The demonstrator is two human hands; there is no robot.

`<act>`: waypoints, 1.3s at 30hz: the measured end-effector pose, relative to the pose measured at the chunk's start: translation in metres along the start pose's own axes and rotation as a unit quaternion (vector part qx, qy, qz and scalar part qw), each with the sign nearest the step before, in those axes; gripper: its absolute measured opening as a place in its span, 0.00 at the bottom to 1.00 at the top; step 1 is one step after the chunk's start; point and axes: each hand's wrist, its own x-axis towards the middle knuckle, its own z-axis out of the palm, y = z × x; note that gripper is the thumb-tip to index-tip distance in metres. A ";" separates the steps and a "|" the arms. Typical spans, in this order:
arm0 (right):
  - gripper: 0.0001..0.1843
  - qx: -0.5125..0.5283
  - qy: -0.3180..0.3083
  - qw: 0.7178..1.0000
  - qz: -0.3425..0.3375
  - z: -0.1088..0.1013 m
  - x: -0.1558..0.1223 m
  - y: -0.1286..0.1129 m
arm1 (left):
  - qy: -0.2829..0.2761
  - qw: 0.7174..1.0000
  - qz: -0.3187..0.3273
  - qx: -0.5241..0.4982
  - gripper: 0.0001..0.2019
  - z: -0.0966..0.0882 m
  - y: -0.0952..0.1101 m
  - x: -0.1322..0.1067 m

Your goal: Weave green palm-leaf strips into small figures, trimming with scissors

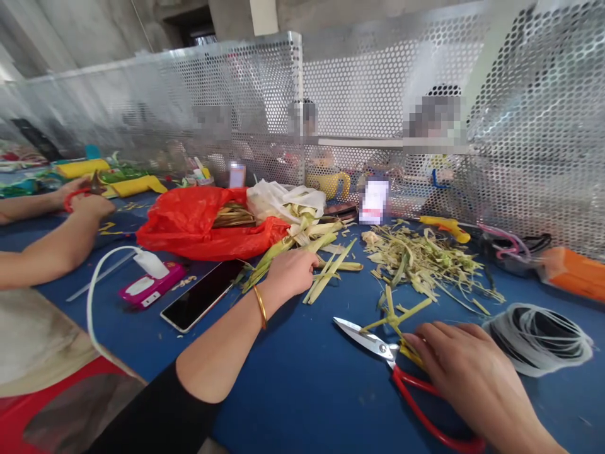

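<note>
My left hand (290, 272), with a gold bangle at the wrist, is closed over a heap of pale green and straw-coloured leaf strips (326, 277); its fingertips are hidden. At the right, my right hand (466, 359) has its thumb and fingers closed on a small knotted leaf piece (393, 320), whose strips stick out in several directions and which is yellow near the fingers. Beneath it lies a pair of red-handled scissors (382, 347), blades pointing left. The hand is partly above the handles.
A red plastic bag (184, 221) with leaves lies behind my left hand, near a black phone (203, 296) and pink power strip (151, 287). Leaf scraps (420, 258), a yellow glue gun (447, 228) and coiled clear cord (539, 340) are on the right. A co-worker's hands (87, 198) work at left.
</note>
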 end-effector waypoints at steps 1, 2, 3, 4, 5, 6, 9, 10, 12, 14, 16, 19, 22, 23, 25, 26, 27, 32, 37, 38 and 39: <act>0.24 0.002 0.001 1.000 0.000 0.000 0.000 0.000 | -0.003 1.000 -0.001 0.002 0.07 0.001 -0.002 0.001; 0.24 0.004 0.001 1.000 -0.001 0.000 0.000 0.000 | -0.004 1.000 0.000 0.001 0.07 0.001 -0.004 0.002; 0.24 0.006 0.001 1.000 -0.002 0.000 -0.001 0.000 | -0.003 1.000 0.002 0.000 0.08 0.000 -0.005 0.002; 0.24 0.007 0.001 1.000 -0.002 -0.001 -0.001 0.000 | 0.002 1.000 0.006 -0.003 0.08 -0.001 -0.006 0.003; 0.24 0.007 0.004 1.000 -0.004 -0.001 0.000 0.001 | 0.010 1.000 0.011 -0.006 0.09 -0.003 -0.006 0.004; 0.24 0.005 0.010 1.000 -0.005 -0.002 0.000 0.001 | 0.021 1.000 0.016 -0.011 0.08 -0.006 -0.005 0.004; 0.24 0.001 0.045 0.999 -0.010 -0.007 0.001 0.001 | 0.059 0.996 0.027 -0.058 0.06 -0.019 0.002 0.004; 0.23 0.006 0.058 0.998 -0.009 -0.010 0.001 0.002 | 0.062 0.993 0.024 -0.098 0.07 -0.023 0.006 0.003; 0.21 0.036 0.080 0.996 -0.001 -0.015 0.002 0.001 | 0.045 0.973 0.002 -0.227 0.08 -0.030 0.015 -0.001; 0.18 0.100 0.084 0.991 0.011 -0.019 0.003 -0.001 | 0.004 0.928 -0.031 -0.371 0.09 -0.033 0.026 -0.005; 0.15 0.197 0.063 0.977 0.040 -0.024 0.005 -0.007 | -0.039 0.884 -0.050 -0.462 0.08 -0.032 0.039 -0.010; 0.13 0.377 0.007 0.917 0.131 -0.030 0.012 -0.023 | -0.069 0.844 -0.064 -0.527 0.09 -0.025 0.059 -0.016; 0.18 0.522 -0.006 0.826 0.213 -0.034 0.021 -0.042 | -0.076 0.835 -0.067 -0.541 0.08 -0.014 0.080 -0.019; 0.19 0.522 0.000 0.821 0.231 -0.034 0.023 -0.047 | -0.065 0.835 -0.075 -0.541 0.07 -0.010 0.086 -0.021; 0.24 0.437 0.014 0.863 0.255 -0.035 0.026 -0.053 | -0.060 0.832 -0.083 -0.545 0.06 -0.002 0.097 -0.024; 0.24 0.369 0.024 0.893 0.256 -0.034 0.025 -0.054 | -0.056 0.831 -0.089 -0.546 0.06 0.001 0.101 -0.026; 0.20 0.302 0.033 0.920 0.247 -0.033 0.024 -0.054 | -0.054 0.831 -0.094 -0.546 0.06 0.005 0.103 -0.029; 0.16 0.232 0.038 0.950 0.205 -0.028 0.017 -0.047 | -0.056 0.823 -0.101 -0.557 0.10 0.017 0.101 -0.035; 0.20 0.611 -0.036 0.729 0.306 -0.029 0.020 -0.045 | -0.061 0.807 -0.090 -0.580 0.11 0.022 0.095 -0.034; 0.20 0.671 -0.045 0.669 0.317 -0.030 0.020 -0.045 | -0.063 0.804 -0.089 -0.584 0.10 0.023 0.094 -0.034; 0.20 0.715 -0.051 0.618 0.323 -0.030 0.021 -0.045 | -0.068 0.802 -0.088 -0.587 0.09 0.023 0.093 -0.034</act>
